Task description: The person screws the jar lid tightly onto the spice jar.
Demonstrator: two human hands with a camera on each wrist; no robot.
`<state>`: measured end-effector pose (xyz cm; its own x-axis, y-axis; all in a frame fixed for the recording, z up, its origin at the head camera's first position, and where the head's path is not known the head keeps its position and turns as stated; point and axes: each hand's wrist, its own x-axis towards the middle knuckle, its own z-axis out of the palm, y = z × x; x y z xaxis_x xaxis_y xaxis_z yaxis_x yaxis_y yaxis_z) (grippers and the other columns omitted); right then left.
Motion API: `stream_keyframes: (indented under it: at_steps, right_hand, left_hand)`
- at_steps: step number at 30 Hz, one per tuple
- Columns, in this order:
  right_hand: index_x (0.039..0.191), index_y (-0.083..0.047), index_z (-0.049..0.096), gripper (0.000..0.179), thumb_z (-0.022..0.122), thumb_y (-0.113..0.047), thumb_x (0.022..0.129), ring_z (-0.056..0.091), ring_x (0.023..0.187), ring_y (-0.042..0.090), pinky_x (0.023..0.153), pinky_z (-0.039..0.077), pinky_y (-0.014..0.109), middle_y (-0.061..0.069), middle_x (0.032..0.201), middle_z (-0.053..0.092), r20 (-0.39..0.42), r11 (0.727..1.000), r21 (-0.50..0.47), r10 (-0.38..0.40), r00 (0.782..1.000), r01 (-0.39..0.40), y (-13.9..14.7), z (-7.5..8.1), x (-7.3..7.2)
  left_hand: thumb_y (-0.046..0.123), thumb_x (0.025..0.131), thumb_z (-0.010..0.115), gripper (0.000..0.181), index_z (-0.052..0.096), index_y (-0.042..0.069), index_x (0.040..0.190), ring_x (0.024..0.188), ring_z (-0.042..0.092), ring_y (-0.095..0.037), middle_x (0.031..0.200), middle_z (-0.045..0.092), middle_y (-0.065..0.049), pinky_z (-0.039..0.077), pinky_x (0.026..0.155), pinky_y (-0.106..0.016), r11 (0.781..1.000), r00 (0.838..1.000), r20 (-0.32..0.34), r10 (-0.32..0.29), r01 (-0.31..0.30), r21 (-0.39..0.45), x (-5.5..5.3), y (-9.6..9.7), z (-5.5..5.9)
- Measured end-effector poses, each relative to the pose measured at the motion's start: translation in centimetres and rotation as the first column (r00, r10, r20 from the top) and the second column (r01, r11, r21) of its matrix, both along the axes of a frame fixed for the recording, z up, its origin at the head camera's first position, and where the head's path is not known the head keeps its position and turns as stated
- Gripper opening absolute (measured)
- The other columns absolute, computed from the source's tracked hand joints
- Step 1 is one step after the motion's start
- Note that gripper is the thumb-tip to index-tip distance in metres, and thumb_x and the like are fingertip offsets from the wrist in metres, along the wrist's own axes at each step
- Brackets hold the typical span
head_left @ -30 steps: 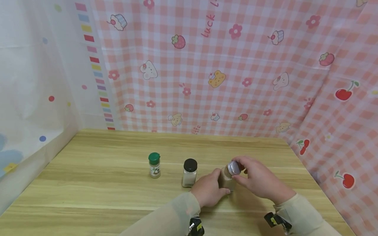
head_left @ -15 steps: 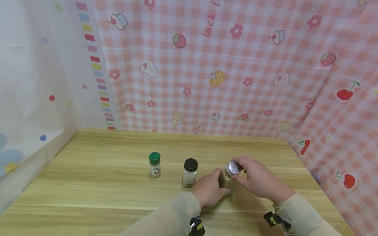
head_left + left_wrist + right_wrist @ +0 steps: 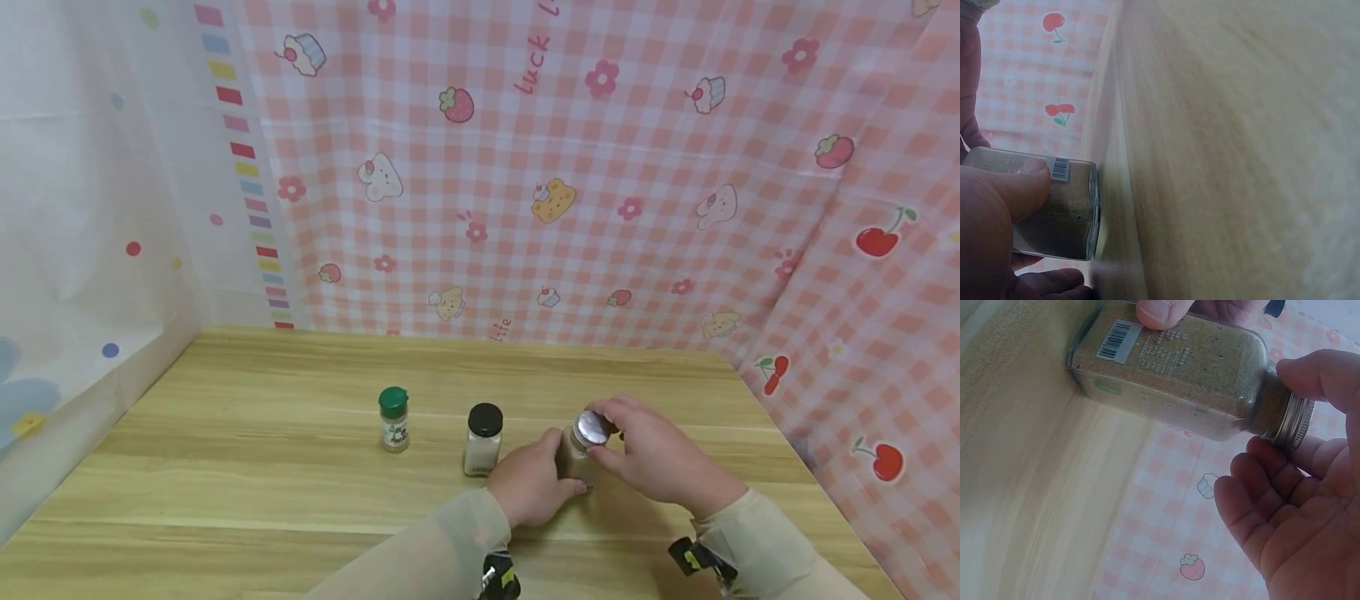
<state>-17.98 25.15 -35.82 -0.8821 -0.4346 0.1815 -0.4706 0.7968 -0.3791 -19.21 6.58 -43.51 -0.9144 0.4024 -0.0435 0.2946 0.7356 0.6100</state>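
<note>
A squarish clear glass spice jar [image 3: 1172, 369] filled with brownish powder stands near the table's right side. My left hand [image 3: 534, 479] grips its body, and the thumb [image 3: 1035, 175] lies beside the barcode label. On the jar's neck sits a silver metal lid [image 3: 591, 427] with a ribbed edge. My right hand [image 3: 663, 454] pinches that lid between thumb and fingers; the right wrist view shows the thumb [image 3: 1316, 372] at the neck and lid edge. Just left of my left hand is a black-capped jar [image 3: 482, 446] of pale contents.
A small green-capped shaker [image 3: 393, 421] with a printed label stands further left on the wood-grain table [image 3: 247, 475]. Behind the table hangs a pink checked cloth [image 3: 495, 167], and a white dotted cloth [image 3: 90, 208] hangs at the left.
The silver lid has gone from tilted to more level on the jar's neck, shifting slightly left. Both hands keep nearly the same place, and the other two containers have not moved.
</note>
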Motion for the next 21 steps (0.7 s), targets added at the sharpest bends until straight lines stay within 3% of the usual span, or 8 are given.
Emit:
stream_keyframes:
  at_steps: [21]
  right_hand:
    - [0.125, 0.001, 0.068, 0.039, 0.081, -0.012, 0.091, 0.065, 0.099, 0.013, 0.088, 0.062, 0.042, 0.001, 0.106, 0.065, 0.034, 1.0, -0.003, -0.007, 0.999, 0.007, -0.27, 0.12, -0.07]
  left_hand:
    - [0.047, 0.093, 0.078, 0.052, 0.055, 0.019, 0.13, 0.112, 0.072, -0.021, 0.129, 0.073, -0.007, 0.059, 0.095, -0.04, 1.0, 0.999, 0.031, 0.007, -0.007, 0.001, 0.0, 0.0, 0.26]
